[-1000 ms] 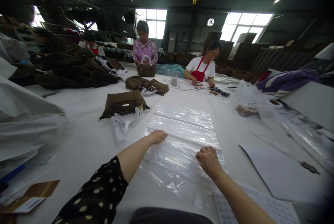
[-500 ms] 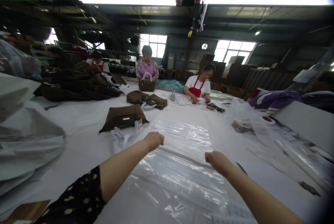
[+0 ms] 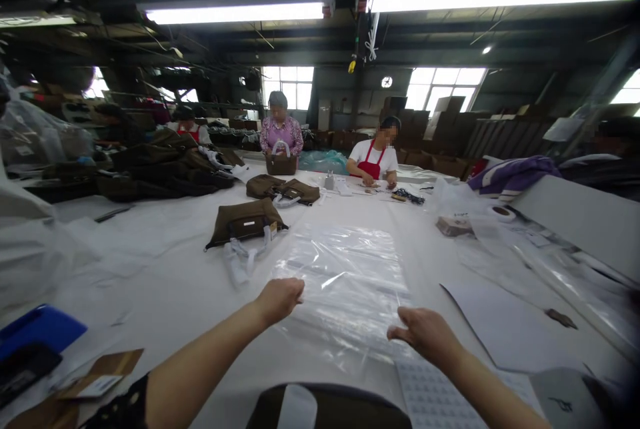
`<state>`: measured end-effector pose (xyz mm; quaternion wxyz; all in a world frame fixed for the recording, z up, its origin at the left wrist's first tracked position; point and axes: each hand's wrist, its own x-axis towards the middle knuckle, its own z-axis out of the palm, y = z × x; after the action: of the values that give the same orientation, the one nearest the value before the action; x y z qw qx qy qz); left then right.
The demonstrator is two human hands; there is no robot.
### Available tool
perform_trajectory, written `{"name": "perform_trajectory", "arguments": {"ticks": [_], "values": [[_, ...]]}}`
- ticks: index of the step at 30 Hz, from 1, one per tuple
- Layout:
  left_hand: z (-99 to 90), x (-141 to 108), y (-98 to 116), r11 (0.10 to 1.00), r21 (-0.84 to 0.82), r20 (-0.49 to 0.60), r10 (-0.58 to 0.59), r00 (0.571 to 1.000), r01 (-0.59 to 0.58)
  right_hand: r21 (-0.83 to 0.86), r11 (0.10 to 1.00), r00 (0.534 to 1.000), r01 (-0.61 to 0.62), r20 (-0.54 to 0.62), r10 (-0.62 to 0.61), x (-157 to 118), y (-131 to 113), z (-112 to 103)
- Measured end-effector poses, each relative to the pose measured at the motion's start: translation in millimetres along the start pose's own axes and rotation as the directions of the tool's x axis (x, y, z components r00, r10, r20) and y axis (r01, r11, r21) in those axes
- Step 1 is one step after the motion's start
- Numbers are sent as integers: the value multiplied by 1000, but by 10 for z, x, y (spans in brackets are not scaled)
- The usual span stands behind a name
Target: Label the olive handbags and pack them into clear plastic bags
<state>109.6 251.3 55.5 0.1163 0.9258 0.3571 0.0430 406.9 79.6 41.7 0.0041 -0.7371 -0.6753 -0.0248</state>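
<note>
A clear plastic bag (image 3: 345,269) lies flat and shiny on the white table in front of me, apparently with more clear plastic under it. At its left edge, my left hand (image 3: 280,300) is closed, with the plastic film at its fingertips. My right hand (image 3: 427,334) is by the right edge; its thumb and fingers are apart, over the film. Beyond my left hand rests an olive-brown handbag (image 3: 245,221) with white-wrapped handles (image 3: 246,257) and a small tag. Nearest me, at the bottom edge, part of a dark brown bag (image 3: 340,409) with a white strip shows.
More brown bags (image 3: 283,190) lie farther back, with a dark heap (image 3: 170,166) at left. Two co-workers (image 3: 281,129) (image 3: 374,156) are across the table. At right are a white sheet (image 3: 500,329), a tape roll (image 3: 501,214) and purple cloth (image 3: 515,176). A blue object (image 3: 43,330) lies left.
Both hands have come nearer to me, and the upper plastic has shifted with them over the lower plastic. My right thumb has parted from the fingers. The view has tilted and turned slightly.
</note>
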Motion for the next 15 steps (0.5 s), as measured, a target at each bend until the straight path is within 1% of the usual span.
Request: {"name": "perform_trajectory", "arguments": {"ticks": [3,6,9,11,13,15], "values": [[288,-301,10,994,-42,71,-102,992,105,23,999,998,-35,57,33,-205,-147,171],[438,-481,22,982,-95,106,-155,982,165,-1,999,990,-44,133,44,-322,-218,311],[523,-571,-9,966,-134,71,-214,974,222,12,998,980,-62,192,59,-371,-242,425],[578,-627,-62,946,-161,48,-279,959,283,38,996,975,-78,214,68,-386,-256,459],[634,-708,-126,911,-210,31,-357,934,355,76,994,973,-79,223,60,-409,-274,455],[679,-815,-181,860,-294,7,-435,901,417,143,986,978,-80,201,50,-461,-283,435]]}}
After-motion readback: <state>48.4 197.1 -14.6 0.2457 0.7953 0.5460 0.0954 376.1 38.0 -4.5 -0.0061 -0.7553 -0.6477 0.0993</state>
